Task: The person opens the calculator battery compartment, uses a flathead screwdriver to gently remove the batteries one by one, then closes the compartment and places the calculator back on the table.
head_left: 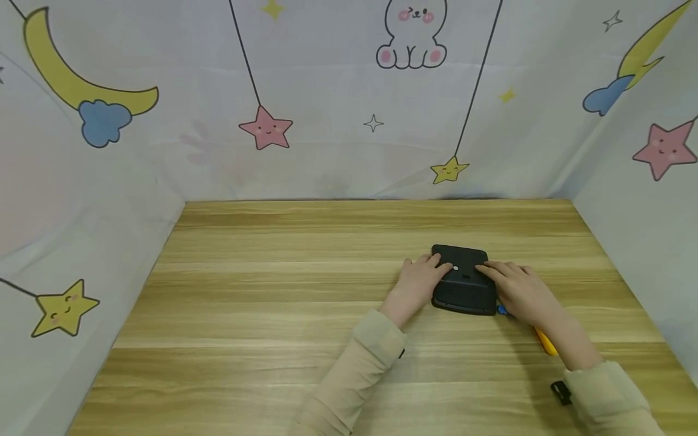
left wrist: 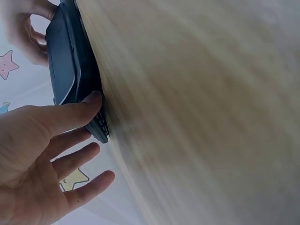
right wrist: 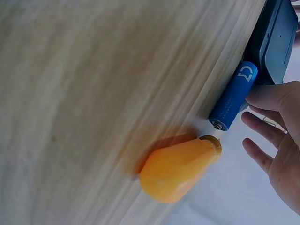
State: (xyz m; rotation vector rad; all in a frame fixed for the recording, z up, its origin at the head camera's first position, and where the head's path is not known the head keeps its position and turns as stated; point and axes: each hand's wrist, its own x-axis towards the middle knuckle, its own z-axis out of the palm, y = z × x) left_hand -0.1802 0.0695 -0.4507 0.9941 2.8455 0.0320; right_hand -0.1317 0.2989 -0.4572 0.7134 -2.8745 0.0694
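A black calculator (head_left: 463, 298) lies face down at the right of the table, and the left wrist view shows small keys along its lower edge. My left hand (head_left: 417, 281) pinches its left side between thumb and index finger; the other fingers are spread. On the opposite side my right hand (head_left: 520, 293) grips the edge, thumb low (right wrist: 265, 96) and fingertips on the upturned back. A blue battery (right wrist: 234, 96) lies beside the calculator, right by the right thumb. Next to the battery is an orange tapered handle (right wrist: 178, 171), partly hidden under the right wrist in the head view.
The wood-grain table (head_left: 245, 327) stretches far to the left of the hands. A printed cloth (head_left: 327, 79) hangs along its back and both sides. Beside my right cuff is a small black object (head_left: 560, 392).
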